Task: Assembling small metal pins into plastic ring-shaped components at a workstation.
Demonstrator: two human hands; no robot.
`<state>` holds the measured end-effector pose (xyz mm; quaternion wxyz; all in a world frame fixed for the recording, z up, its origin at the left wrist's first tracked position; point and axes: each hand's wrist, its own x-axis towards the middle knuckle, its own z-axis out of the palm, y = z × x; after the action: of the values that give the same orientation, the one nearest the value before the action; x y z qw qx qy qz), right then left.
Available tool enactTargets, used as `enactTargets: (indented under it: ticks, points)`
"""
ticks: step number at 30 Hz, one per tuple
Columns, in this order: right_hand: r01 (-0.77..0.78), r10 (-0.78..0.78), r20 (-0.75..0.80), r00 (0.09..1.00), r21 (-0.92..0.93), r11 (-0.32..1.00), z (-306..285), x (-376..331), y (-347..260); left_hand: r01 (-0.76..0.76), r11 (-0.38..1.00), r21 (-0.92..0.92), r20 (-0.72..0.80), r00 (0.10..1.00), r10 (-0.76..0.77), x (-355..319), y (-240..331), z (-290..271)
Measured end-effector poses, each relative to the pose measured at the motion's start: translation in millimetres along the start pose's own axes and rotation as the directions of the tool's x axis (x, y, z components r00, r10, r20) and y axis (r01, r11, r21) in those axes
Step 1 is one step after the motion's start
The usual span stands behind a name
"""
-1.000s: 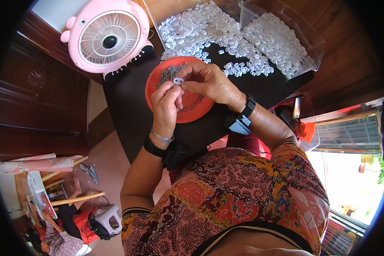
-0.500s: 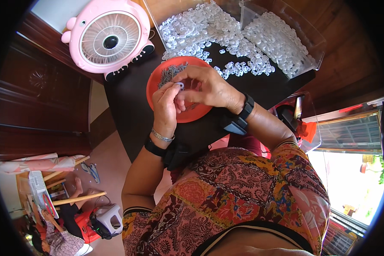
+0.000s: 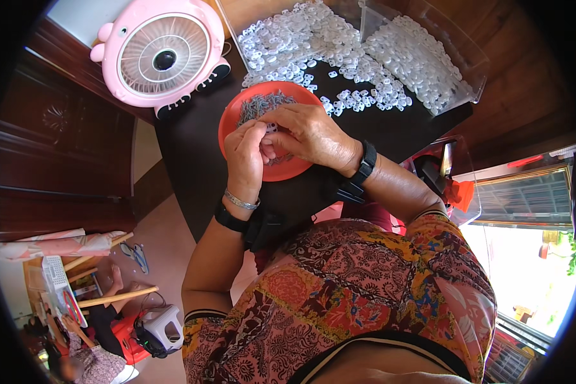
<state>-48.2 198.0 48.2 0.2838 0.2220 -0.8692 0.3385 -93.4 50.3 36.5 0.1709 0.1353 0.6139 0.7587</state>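
Observation:
Over an orange bowl point(image 3: 227, 121), my two hands meet. My left hand point(image 3: 244, 153) is closed, pinching a small white plastic piece with holes point(image 3: 271, 127) between thumb and fingertips. From the right, my right hand point(image 3: 313, 136) curls in against the same piece, its thumb and forefinger closed. Whatever lies between the right fingertips is hidden or too small to name. Grey screws or nails point(image 3: 256, 107) fill the bowl below, partly covered by both hands.
A heap of white plastic pieces point(image 3: 288, 38) spreads across the dark table point(image 3: 192, 173), beside a clear bin point(image 3: 422, 67) full of them. The pink fan point(image 3: 165, 57) stands at the far left. Another person point(image 3: 93, 358) sits at lower left, near a white stool point(image 3: 166, 326).
My right thumb and forefinger have closed in on the white piece; they stood farther apart before. Both hands remain over the bowl.

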Motion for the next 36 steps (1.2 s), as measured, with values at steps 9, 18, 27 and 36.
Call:
enactTargets:
  ticks: [9,18,27,36]
  points:
    - [-0.084,0.083,0.046,0.995,0.007,0.996,0.5,-5.5,-2.4,0.008,1.0,0.008,0.074,0.997,-0.009,-1.0,1.9,-4.7]
    - [-0.071,0.072,-0.005,0.997,0.059,0.996,0.0,-4.3,-1.6,-0.077,0.996,0.046,0.028,0.997,0.075,-5.3,4.3,2.3]
    - [-0.043,0.056,-0.098,0.994,0.123,0.991,-20.2,-0.9,-5.6,-0.174,0.983,0.055,0.023,0.985,0.173,-5.7,1.6,4.2]
    - [-0.098,-0.089,-0.484,0.871,-0.349,0.932,-159.8,21.9,-0.4,-0.239,0.957,0.162,0.052,0.971,0.234,-5.4,-0.4,-2.1]
